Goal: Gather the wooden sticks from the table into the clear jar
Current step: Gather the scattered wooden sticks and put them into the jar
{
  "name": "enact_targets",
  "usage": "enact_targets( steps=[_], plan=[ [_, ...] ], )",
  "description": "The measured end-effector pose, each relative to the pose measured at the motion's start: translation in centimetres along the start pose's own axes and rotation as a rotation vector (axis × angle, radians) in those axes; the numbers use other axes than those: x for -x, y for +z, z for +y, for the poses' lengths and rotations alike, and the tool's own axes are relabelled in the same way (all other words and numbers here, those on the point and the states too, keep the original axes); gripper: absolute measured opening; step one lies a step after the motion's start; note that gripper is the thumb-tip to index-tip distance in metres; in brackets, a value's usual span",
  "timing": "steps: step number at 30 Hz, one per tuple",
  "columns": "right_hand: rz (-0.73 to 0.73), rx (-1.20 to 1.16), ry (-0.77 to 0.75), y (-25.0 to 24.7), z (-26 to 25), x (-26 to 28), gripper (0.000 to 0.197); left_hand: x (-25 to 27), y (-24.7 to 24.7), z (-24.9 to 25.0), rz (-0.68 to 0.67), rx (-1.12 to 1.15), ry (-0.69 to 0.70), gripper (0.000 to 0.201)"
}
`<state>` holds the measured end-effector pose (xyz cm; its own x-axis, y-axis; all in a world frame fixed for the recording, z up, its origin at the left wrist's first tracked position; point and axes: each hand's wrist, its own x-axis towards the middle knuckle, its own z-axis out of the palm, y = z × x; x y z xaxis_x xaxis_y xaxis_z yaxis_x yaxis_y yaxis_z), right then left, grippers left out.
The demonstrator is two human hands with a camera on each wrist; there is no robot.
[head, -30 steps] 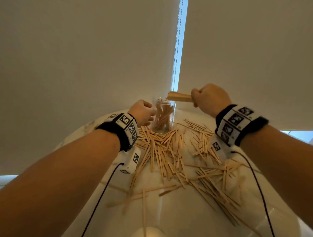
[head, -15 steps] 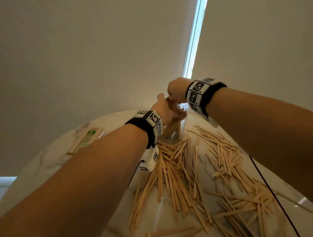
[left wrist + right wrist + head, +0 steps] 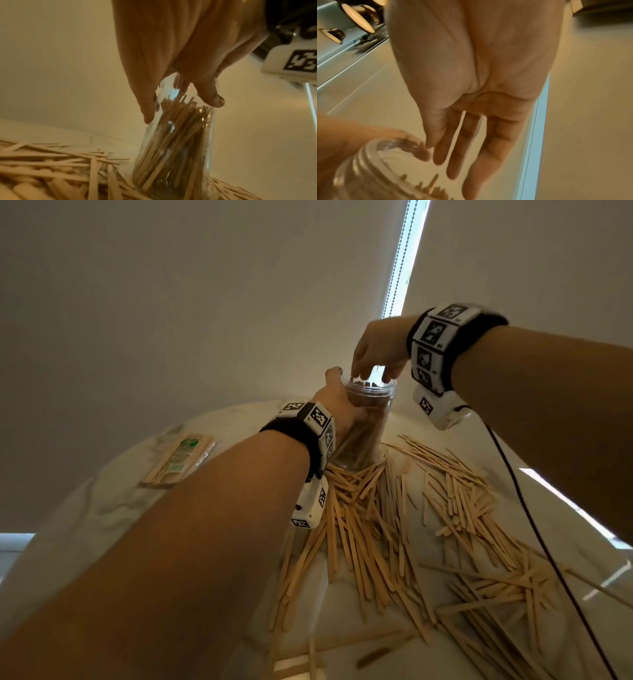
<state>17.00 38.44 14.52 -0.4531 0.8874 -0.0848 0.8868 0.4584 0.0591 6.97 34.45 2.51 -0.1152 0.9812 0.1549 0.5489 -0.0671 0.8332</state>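
Observation:
The clear jar [image 3: 371, 419] stands upright at the far side of the round white table [image 3: 102, 508], packed with wooden sticks [image 3: 173, 142]. My left hand [image 3: 337, 400] grips its upper part, thumb [image 3: 211, 97] on one side and fingers [image 3: 147, 108] on the other. My right hand [image 3: 375, 361] hovers just over the jar's mouth [image 3: 390, 159], its fingers [image 3: 453, 155] straight, pointing down and holding nothing. Stick tips [image 3: 435, 185] show inside the rim. Many loose wooden sticks [image 3: 376, 525] lie scattered on the table in front of the jar and to its right.
A wrapped packet of sticks [image 3: 178, 458] lies at the table's left side. A black cable [image 3: 534, 525] hangs from my right wrist over the scattered sticks. Closed roller blinds with a bead chain [image 3: 394, 268] stand right behind the table.
A second ago my right hand gripped a bundle of sticks beside the jar; it moved over the mouth and now is empty. My left hand stayed on the jar.

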Motion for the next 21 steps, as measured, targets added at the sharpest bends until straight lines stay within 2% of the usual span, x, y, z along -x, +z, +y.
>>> enact_targets(
  steps=[3,5,6,9,12,13,14,16,18,19,20,21],
  plan=[
    [0.191,-0.18,0.039,-0.8,1.0,3.1,0.017,0.6,0.3,-0.1,0.026,0.023,-0.006,0.111],
    [0.295,-0.213,0.066,-0.4,1.4,5.7,0.022,1.1,0.4,-0.3,0.025,-0.02,0.0,0.115],
    [0.298,-0.195,0.089,0.2,1.7,6.9,0.026,1.6,0.3,-0.4,0.007,-0.072,-0.015,0.116],
    [0.151,-0.234,0.095,4.1,2.9,9.8,0.033,4.0,-0.1,-0.5,-0.028,-0.259,-0.104,0.104],
    [-0.061,-0.268,0.152,8.9,2.8,12.2,0.037,7.2,-0.7,-0.7,-0.055,-0.507,-0.201,0.059],
    [-0.117,-0.265,0.186,10.8,2.7,12.2,0.041,8.5,-0.8,-0.5,-0.07,-0.596,-0.233,0.05],
    [-0.164,-0.232,0.225,12.0,2.1,12.3,0.046,10.0,-1.0,0.1,-0.096,-0.687,-0.252,0.048],
    [-0.151,-0.176,0.211,14.9,1.7,10.2,0.067,12.5,-0.9,1.3,-0.183,-0.832,-0.255,0.049],
    [-0.055,-0.089,0.114,16.6,1.1,9.1,0.091,15.0,-0.2,2.7,-0.253,-0.862,-0.235,0.06],
    [-0.063,-0.036,0.099,16.7,0.5,9.3,0.084,16.0,0.2,3.2,-0.264,-0.855,-0.213,0.063],
    [-0.158,-0.024,0.101,16.5,-0.1,10.0,0.067,16.8,0.8,3.6,-0.276,-0.835,-0.179,0.063],
    [-0.161,-0.007,0.076,15.7,-0.8,11.8,0.049,17.0,1.4,3.5,-0.292,-0.813,-0.179,0.063]
  ],
)
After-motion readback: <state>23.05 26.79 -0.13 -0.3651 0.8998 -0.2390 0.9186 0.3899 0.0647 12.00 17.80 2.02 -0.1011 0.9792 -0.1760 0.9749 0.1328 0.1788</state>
